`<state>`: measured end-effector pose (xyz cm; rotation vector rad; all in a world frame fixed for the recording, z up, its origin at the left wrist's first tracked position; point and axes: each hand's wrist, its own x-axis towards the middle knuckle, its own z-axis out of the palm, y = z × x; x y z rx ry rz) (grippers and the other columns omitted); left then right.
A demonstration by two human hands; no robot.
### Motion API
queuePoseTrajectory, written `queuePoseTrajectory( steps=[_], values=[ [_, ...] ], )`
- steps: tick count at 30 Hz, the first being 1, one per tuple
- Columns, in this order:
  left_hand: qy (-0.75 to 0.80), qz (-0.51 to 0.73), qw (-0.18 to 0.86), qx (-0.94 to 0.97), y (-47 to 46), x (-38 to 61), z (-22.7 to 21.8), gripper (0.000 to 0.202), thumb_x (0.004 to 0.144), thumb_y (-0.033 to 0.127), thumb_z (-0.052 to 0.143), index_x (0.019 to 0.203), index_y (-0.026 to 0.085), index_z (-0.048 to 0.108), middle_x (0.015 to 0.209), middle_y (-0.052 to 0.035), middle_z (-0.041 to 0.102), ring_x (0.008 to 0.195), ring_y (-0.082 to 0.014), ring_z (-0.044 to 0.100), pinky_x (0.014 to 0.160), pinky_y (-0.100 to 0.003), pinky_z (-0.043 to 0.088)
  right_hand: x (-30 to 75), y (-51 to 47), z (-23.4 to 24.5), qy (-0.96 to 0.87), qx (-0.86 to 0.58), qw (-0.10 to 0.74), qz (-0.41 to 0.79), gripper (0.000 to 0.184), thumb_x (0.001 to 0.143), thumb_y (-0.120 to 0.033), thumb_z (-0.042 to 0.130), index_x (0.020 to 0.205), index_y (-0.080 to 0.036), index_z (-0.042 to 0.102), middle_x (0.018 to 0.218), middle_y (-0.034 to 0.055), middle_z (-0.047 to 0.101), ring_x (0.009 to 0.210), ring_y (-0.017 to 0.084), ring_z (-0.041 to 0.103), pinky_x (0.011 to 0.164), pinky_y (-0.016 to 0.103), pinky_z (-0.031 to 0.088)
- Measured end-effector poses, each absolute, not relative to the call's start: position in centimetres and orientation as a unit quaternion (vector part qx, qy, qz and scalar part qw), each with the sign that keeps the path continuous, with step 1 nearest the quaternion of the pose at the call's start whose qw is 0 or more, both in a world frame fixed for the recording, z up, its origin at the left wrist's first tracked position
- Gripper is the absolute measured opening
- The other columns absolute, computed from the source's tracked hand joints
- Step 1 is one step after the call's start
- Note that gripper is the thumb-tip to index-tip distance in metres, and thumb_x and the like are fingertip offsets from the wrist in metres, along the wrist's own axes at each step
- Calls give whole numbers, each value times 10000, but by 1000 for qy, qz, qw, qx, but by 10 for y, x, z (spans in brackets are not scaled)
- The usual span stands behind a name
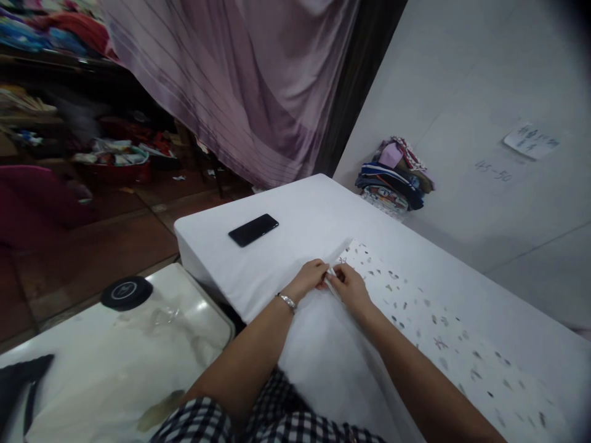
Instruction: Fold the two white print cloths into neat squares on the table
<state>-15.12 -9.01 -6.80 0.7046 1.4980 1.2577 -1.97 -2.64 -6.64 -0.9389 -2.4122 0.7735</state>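
Note:
My left hand (310, 275), with a silver bracelet at its wrist, pinches the edge of a sheer white fabric (323, 351). Close beside it, my right hand (349, 284) has its fingers closed on the same edge. From both hands the fabric hangs down over the near side of the table toward my lap. Under and beyond my right arm lies a white cloth printed with small leaf-like marks (429, 314). My fingers hide the exact spot that they grip.
On the white-covered table (305, 209) lies a black phone (253, 230). Folded clothes (392, 175) are stacked against the wall. At left, a black round object (126, 292) rests on a white surface (184, 283). A pink curtain (258, 80) hangs behind.

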Motion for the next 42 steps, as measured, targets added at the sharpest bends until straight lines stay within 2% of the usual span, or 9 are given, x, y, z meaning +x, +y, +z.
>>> queuePoseTrajectory(
  steps=[8, 12, 17, 22, 26, 29, 33, 38, 42],
  values=[
    [623, 511, 512, 299, -93, -151, -62, 71, 706, 153, 486, 720, 161, 555, 536, 34, 526, 480, -102, 547, 449, -187, 393, -24, -15, -75, -778, -390, 249, 426, 254, 716, -444, 573, 719, -192, 553, 591, -30, 528, 565, 130, 468, 524, 241, 354],
    [622, 502, 519, 303, -93, -152, -62, 129, 672, 123, 518, 783, 150, 578, 579, 26, 558, 511, -97, 564, 468, -179, 404, -28, -13, -74, -776, -402, 250, 418, 230, 711, -418, 558, 688, -190, 545, 567, -35, 505, 554, 127, 452, 519, 242, 342],
    [615, 499, 515, 326, -96, -152, -64, 164, 674, 206, 623, 819, 152, 568, 666, 13, 585, 512, -86, 562, 453, -173, 398, -16, -9, -64, -797, -373, 253, 402, 258, 770, -435, 484, 724, -188, 546, 556, -41, 467, 527, 118, 414, 510, 241, 336],
    [621, 504, 512, 313, -95, -151, -66, 136, 683, 170, 637, 788, 149, 554, 608, 30, 558, 474, -76, 538, 459, -178, 407, 7, -1, -25, -875, -350, 211, 259, 218, 809, -384, 458, 759, -199, 562, 597, -22, 512, 535, 119, 421, 525, 244, 322],
    [621, 525, 509, 283, -92, -150, -68, 112, 683, 69, 571, 763, 143, 547, 555, 45, 528, 439, -70, 511, 457, -182, 410, 3, -7, -2, -938, -307, 104, 120, 150, 811, -280, 463, 718, -204, 552, 659, 9, 556, 586, 132, 458, 548, 256, 284],
    [615, 539, 508, 270, -92, -149, -67, 109, 687, 67, 556, 759, 146, 537, 552, 48, 523, 444, -70, 510, 460, -180, 408, -14, -16, -8, -953, -287, 46, 91, 133, 798, -233, 478, 682, -201, 536, 694, 29, 573, 614, 142, 476, 548, 261, 263],
    [609, 554, 507, 256, -92, -149, -64, 119, 693, 84, 545, 786, 154, 519, 547, 49, 520, 465, -77, 517, 465, -179, 396, -29, -19, -27, -938, -307, 76, 137, 142, 800, -228, 468, 675, -201, 529, 668, 14, 570, 610, 137, 478, 557, 250, 285],
    [576, 569, 535, 241, -94, -150, -59, 182, 674, 110, 566, 839, 155, 505, 560, 38, 540, 495, -86, 526, 489, -185, 397, -21, -14, -40, -892, -331, 153, 268, 168, 798, -321, 477, 714, -205, 565, 602, -18, 555, 537, 121, 452, 519, 236, 320],
    [552, 573, 558, 236, -94, -151, -59, 137, 730, 214, 569, 822, 165, 482, 580, 35, 538, 494, -86, 523, 491, -195, 398, -17, -15, -47, -868, -330, 188, 320, 197, 792, -356, 480, 736, -201, 588, 602, -18, 555, 543, 121, 461, 513, 234, 339]
  ],
)
